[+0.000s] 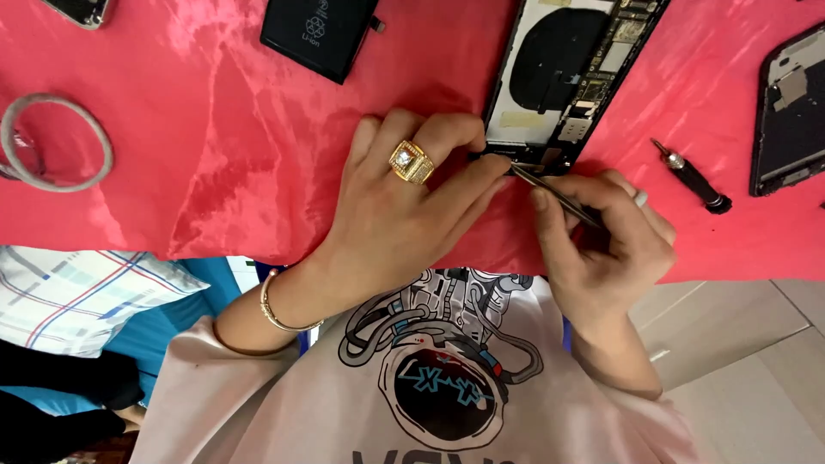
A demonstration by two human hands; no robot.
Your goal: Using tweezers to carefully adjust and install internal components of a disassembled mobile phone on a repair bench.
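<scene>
An opened phone (567, 77) lies on the red cloth (215, 172) with its black coil and circuit board showing. My left hand (404, 206), with a gold ring and a bracelet, lies flat on the cloth. Its fingertips curl against the phone's near corner and hold it steady. My right hand (601, 245) pinches thin metal tweezers (550, 189). The tweezer tips touch the phone's bottom edge, right beside my left fingertips.
A black battery (318, 30) lies at the top, left of the phone. A small black screwdriver (692, 179) rests to the right, and beyond it is another opened phone part (791, 112). A grey ring (56, 142) sits far left. The table's near edge runs under my wrists.
</scene>
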